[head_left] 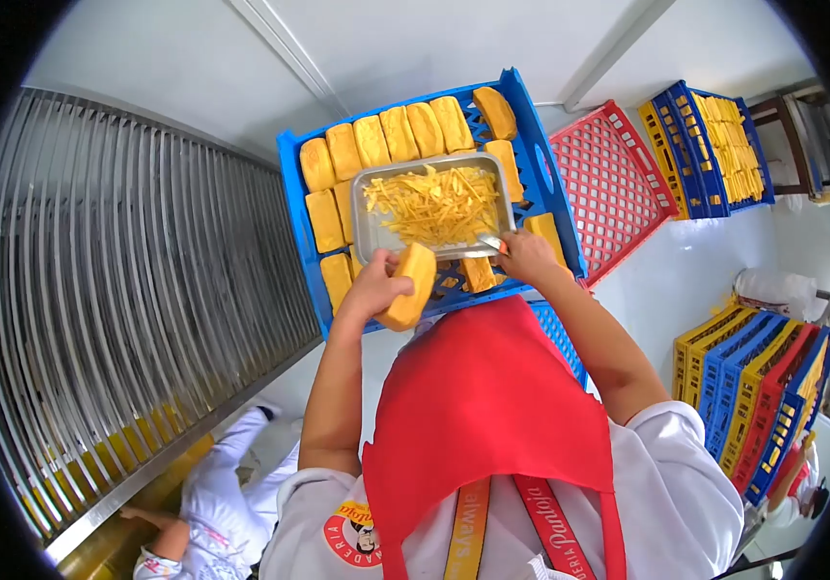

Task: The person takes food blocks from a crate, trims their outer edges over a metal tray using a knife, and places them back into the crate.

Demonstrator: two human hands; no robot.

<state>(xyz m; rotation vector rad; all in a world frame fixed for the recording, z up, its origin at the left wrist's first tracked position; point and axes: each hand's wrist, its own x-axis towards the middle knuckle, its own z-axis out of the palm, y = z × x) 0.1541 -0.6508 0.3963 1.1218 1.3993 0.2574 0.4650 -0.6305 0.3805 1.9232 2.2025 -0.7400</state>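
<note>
My left hand (376, 285) is closed around a golden loaf of bread (410, 285), held tilted at the near edge of a metal tray (359, 217). In my right hand (529, 259) is a small knife (490, 242). Its blade lies over the tray's near right corner, and part of an orange handle shows between my fingers. Thin yellow crust trimmings (439, 201) fill much of the tray. The tray rests on loaves (371, 142) lined up in a blue plastic crate (291, 184), hiding the ones beneath it.
A slatted metal rack (135, 280) stands along the left. A red crate (608, 184) leans at the right, with stacked crates (744, 387) beyond. Another crate (695, 155) holds yellow pieces. A person in white (222, 503) is low at the left; another (801, 488) is at far right.
</note>
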